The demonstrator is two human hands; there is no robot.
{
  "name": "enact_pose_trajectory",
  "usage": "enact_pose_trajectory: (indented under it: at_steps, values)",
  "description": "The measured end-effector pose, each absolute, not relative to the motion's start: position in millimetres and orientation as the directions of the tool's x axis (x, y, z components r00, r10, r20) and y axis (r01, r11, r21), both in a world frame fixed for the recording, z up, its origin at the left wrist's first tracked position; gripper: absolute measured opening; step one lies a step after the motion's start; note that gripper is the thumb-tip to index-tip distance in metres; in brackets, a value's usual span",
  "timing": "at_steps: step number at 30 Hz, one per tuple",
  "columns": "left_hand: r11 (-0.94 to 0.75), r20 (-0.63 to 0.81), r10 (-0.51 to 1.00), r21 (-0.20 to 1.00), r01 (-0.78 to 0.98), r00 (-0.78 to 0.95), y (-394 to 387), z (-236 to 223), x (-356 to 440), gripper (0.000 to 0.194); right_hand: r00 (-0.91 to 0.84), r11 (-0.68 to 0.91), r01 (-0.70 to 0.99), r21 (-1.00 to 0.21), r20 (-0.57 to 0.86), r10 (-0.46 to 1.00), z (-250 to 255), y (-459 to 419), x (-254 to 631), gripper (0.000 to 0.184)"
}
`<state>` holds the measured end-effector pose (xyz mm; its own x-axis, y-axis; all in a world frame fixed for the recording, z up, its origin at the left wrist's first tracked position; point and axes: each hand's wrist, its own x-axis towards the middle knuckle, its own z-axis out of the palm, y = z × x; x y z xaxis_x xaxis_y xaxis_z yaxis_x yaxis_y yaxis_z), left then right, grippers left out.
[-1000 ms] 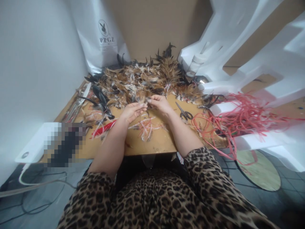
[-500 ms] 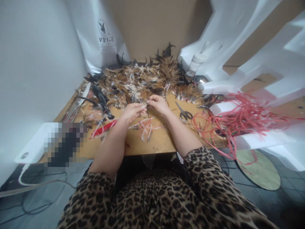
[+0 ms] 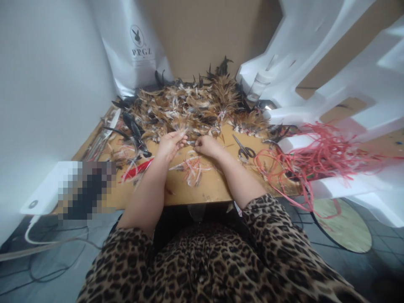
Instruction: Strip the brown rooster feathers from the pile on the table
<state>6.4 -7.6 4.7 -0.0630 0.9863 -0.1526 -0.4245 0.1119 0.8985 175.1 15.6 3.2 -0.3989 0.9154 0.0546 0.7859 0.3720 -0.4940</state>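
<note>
Grip status, left hand [image 3: 170, 146]: thumb and fingertips pinched together, apparently on a small feather tuft [image 3: 179, 127], held just short of the heap. Right hand [image 3: 208, 147]: fingers curled downward close to the desk [image 3: 214, 189]; from where I stand, I cannot tell whether they hold anything. Change noted: the hands, together at one point half a second ago, are now apart, the right one lower. In my judgement, the left hand now supports the piece alone, leaving the right free of it.

Layout, near to far: pale and red strips [image 3: 193, 170] lie on the desk between the forearms. Scissors [image 3: 243, 147] rest beyond, right of the right hand, unused. Past both hands spreads the feather heap [image 3: 176, 101], brown with black plumes. Behind it stands a white bag [image 3: 139, 38].
</note>
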Motion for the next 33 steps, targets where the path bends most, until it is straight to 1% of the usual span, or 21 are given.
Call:
enact_pose_trajectory:
  at_steps: [1,3,6,8,10,14,17,21,23,25,28,30,31,33]
  values:
    - [0.111,-0.151,0.986,0.898,-0.426,-0.063,-7.5,4.1,6.2,0.009,-0.402,0.386,0.8,-0.459,0.066,0.913,3.7,15.1,174.7,0.012]
    - [0.107,-0.15,0.987,0.893,-0.437,-0.064,-6.8,2.7,4.9,0.008,-0.43,0.434,0.778,-0.455,0.118,0.895,5.8,15.5,176.3,0.014]
    - [0.107,-0.157,0.985,0.874,-0.473,-0.068,-4.7,0.6,1.6,0.007,-0.472,0.543,0.683,-0.489,0.271,0.839,9.8,18.2,182.0,0.014]
    - [0.116,-0.169,0.984,0.858,-0.5,-0.062,-3.4,0.3,-0.4,0.005,-0.465,0.599,0.642,-0.479,0.379,0.8,11.7,19.9,185.4,0.014]
    - [0.136,-0.187,0.981,0.845,-0.517,-0.048,-3.0,1.3,-1.5,0.002,-0.445,0.631,0.618,-0.469,0.453,0.772,12.8,20.6,187.4,0.014]
    - [0.195,-0.224,0.975,0.838,-0.509,0.004,-5.2,4.3,-0.5,0.002,-0.415,0.673,0.584,-0.454,0.545,0.728,12.6,20.1,188.0,0.016]
    - [0.252,-0.243,0.966,0.837,-0.485,0.083,-7.7,4.2,1.4,0.004,-0.392,0.687,0.575,-0.444,0.588,0.708,12.3,19.2,187.1,0.018]
    - [0.312,-0.242,0.949,0.824,-0.473,0.204,-10.2,2.1,3.9,0.006,-0.401,0.69,0.58,-0.434,0.584,0.705,14.4,15.1,184.6,0.019]
    - [0.314,-0.243,0.948,0.821,-0.476,0.208,-10.9,1.9,5.2,0.004,-0.409,0.684,0.578,-0.445,0.567,0.715,15.5,12.7,183.0,0.02]
    - [0.292,-0.237,0.956,0.825,-0.483,0.174,-10.9,2.5,6.2,0.003,-0.389,0.669,0.567,-0.48,0.56,0.732,15.8,11.7,181.5,0.019]
    - [0.217,-0.202,0.976,0.831,-0.513,0.086,-9.1,3.8,6.7,0.001,-0.257,0.613,0.535,-0.581,0.579,0.774,14.8,13.6,179.2,0.017]
    - [0.148,-0.162,0.987,0.835,-0.53,0.02,-7.2,4.2,6.4,0.001,-0.143,0.545,0.487,-0.683,0.553,0.821,13.8,15.4,176.8,0.017]
    - [0.113,-0.139,0.99,0.839,-0.532,-0.01,-6.5,4.2,6.4,0.002,-0.107,0.499,0.443,-0.745,0.509,0.854,13.3,16.0,175.1,0.018]
    - [0.056,-0.099,0.994,0.853,-0.518,-0.055,-5.7,4.1,7.1,0.005,-0.101,0.392,0.32,-0.863,0.38,0.919,12.0,16.0,170.7,0.022]
